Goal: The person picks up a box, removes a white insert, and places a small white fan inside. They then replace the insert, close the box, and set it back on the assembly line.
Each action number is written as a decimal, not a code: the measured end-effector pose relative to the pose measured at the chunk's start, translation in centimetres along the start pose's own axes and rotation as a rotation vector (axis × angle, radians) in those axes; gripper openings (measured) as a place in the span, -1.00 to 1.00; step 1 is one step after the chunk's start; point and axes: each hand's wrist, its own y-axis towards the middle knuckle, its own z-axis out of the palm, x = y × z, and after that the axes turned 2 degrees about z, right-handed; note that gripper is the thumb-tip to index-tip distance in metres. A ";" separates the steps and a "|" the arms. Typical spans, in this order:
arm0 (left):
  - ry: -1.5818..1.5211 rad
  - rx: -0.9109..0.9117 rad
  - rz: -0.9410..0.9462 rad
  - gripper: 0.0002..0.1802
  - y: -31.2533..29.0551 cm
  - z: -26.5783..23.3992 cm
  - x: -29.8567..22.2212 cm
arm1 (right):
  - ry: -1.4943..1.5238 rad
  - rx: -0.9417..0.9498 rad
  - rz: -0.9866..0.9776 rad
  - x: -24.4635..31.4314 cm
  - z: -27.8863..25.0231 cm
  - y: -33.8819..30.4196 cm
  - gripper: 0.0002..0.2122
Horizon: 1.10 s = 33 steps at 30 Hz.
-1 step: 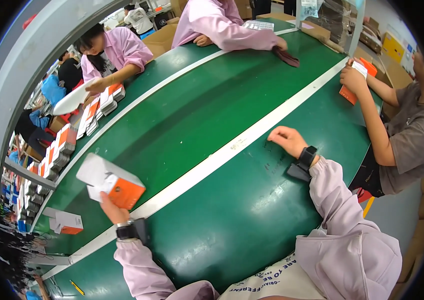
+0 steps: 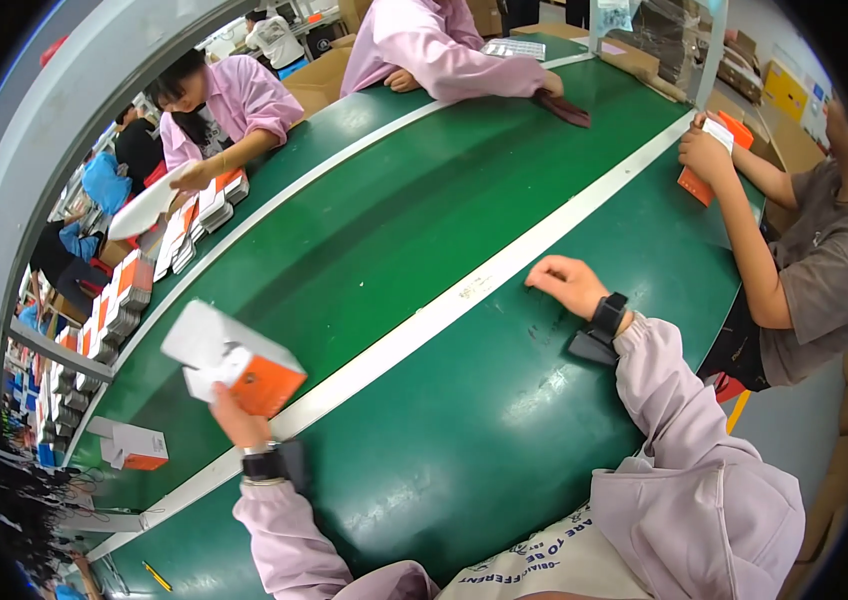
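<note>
My left hand (image 2: 241,420) grips an orange and white cardboard box (image 2: 274,385) by its near side, over the belt next to the pale rail. White flaps (image 2: 199,338) stand open at the box's left end. Over the near green tabletop, my right hand (image 2: 569,284) hangs with its fingers curled together and nothing visible in them. Dark marks show on the surface below it. Another orange and white box (image 2: 134,445), flaps open, lies on the belt to the left.
A pale rail (image 2: 394,345) divides the green belt (image 2: 384,240) from the near tabletop (image 2: 454,440). Stacks of flat orange and white cartons (image 2: 124,290) line the far left edge. Co-workers sit across and at right, one holding an orange box (image 2: 696,186). A yellow cutter (image 2: 156,575) lies lower left.
My left hand has carried the box slightly to the right. My right hand has shifted a little left. Across the belt, a co-worker's dark cloth has moved slightly left.
</note>
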 end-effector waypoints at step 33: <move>0.225 0.653 0.415 -0.65 -15.1 19.7 5.3 | 0.162 0.126 -0.692 3.9 4.4 -3.2 -0.69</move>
